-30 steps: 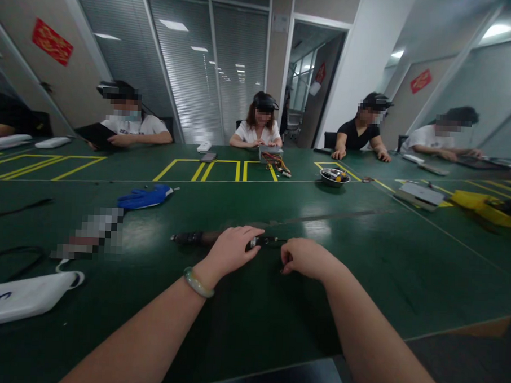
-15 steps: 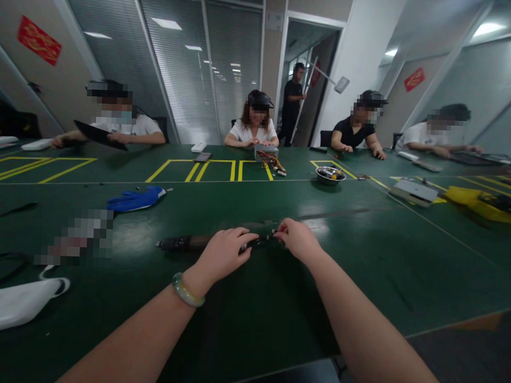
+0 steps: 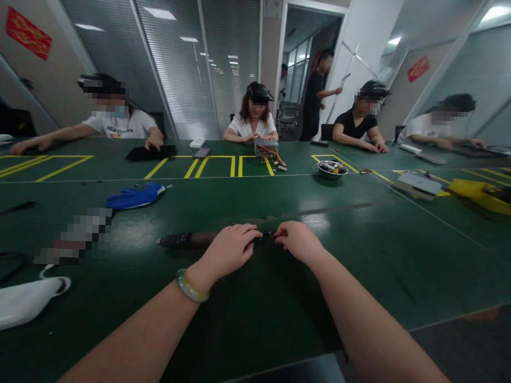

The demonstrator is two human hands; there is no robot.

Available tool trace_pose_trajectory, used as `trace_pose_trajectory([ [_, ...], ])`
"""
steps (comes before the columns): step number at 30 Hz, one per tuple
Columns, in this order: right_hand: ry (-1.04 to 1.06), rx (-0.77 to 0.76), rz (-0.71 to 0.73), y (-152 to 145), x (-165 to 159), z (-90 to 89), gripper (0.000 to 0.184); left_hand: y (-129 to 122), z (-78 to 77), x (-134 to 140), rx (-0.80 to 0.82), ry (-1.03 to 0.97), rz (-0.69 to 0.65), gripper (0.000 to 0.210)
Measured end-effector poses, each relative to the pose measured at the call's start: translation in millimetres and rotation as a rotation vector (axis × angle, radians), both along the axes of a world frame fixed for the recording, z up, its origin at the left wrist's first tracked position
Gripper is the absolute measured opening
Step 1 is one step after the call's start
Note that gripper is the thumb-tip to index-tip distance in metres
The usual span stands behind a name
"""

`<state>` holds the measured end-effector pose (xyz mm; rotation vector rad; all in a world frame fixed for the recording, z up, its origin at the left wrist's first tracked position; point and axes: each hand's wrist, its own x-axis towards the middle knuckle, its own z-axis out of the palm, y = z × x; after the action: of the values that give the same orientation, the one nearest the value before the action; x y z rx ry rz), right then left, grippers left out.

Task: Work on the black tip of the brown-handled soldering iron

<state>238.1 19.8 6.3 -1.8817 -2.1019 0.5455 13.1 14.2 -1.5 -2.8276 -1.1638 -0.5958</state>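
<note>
A long dark tool (image 3: 185, 240), which looks like an electric screwdriver, lies on the green table with its narrow tip pointing left. My left hand (image 3: 231, 248) is closed over its right part, fingers curled along it, and hides much of the body. At the tool's right end some small dark parts with bright spots (image 3: 270, 235) show between my hands. There my right hand (image 3: 299, 242) pinches with thumb and forefinger; what is between the fingertips is too small to make out. A bangle (image 3: 191, 286) circles my left wrist.
Left of my hands lie a blue glove (image 3: 134, 197) and a white device with a strap (image 3: 19, 305). Farther off are a metal bowl of small parts (image 3: 331, 170), a metal box with coloured wires (image 3: 266, 147) and a yellow item (image 3: 475, 195). Several people sit across the table.
My hands stay at the tool's right end, with the left fingers shifted slightly right along it. Across the table, a person has lowered a black panel onto the tabletop; another walks right by the doorway.
</note>
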Motion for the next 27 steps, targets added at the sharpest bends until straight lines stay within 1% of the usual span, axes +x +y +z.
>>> trace_pose_trajectory([
  [7, 0.031, 0.091, 0.071, -3.8, -16.6, -8.3, 0.012, 2.3, -4.9, 0.3, 0.001, -0.064, -0.017, 0.033],
  [12, 0.057, 0.136, 0.082, -1.1, -13.0, -10.8, 0.011, 3.5, -7.1, -0.6, 0.003, -0.077, -0.012, 0.034],
  [17, 0.066, 0.142, 0.117, 0.7, -11.3, -11.2, 0.010, 3.4, -7.2, -1.5, 0.002, -0.079, -0.012, 0.034],
  [20, 0.113, 0.139, 0.144, -0.6, -13.3, -9.4, 0.011, 3.3, -6.4, -1.2, 0.002, -0.081, -0.017, 0.034],
  [27, 0.220, 0.135, 0.095, -0.7, -17.0, -12.6, 0.010, 4.5, -6.7, -0.4, -0.003, -0.094, -0.024, 0.034],
])
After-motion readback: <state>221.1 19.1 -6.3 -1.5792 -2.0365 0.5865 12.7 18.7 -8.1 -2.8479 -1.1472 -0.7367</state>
